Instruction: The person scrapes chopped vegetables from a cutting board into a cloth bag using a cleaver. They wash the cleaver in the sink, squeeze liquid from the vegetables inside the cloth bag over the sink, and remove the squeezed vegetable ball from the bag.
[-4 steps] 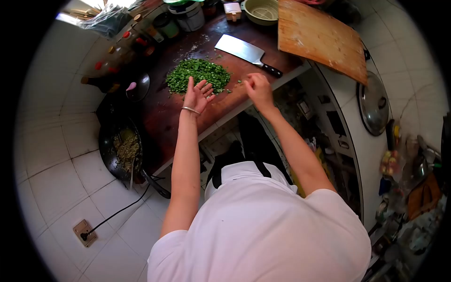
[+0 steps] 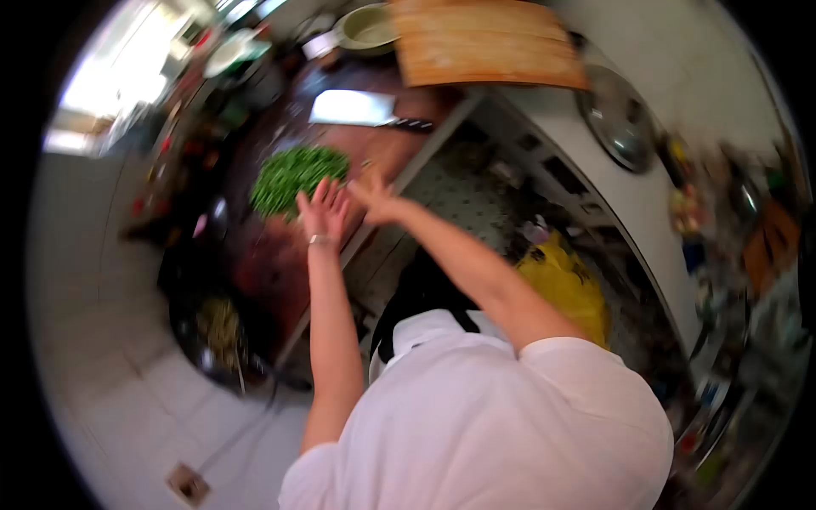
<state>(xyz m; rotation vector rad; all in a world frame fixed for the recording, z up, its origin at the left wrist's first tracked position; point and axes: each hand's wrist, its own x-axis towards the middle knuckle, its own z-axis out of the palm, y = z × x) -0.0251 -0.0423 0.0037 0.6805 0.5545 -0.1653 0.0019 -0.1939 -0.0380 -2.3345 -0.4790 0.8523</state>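
Note:
My left hand (image 2: 325,211), with a bracelet at the wrist, is palm up with its fingers spread at the near edge of a pile of chopped greens (image 2: 299,178). It holds nothing. Close beside it on the right is my right hand (image 2: 374,197), blurred by motion, its fingertips near the left hand's fingers; whether its fingers are closed is unclear. A cleaver (image 2: 353,108) with a black handle lies on the dark red counter (image 2: 268,251) beyond the greens, touched by neither hand.
A wooden board (image 2: 484,42) lies at the back right, beside a green bowl (image 2: 367,30). At the left is a black pan (image 2: 191,340) with food in it. Bottles stand along the left wall. A glass lid (image 2: 619,119) and a yellow bag (image 2: 565,285) are at the right.
The whole view has swung and blurred. My right hand has come closer to my left hand, which remains spread. The yellow bag shows more.

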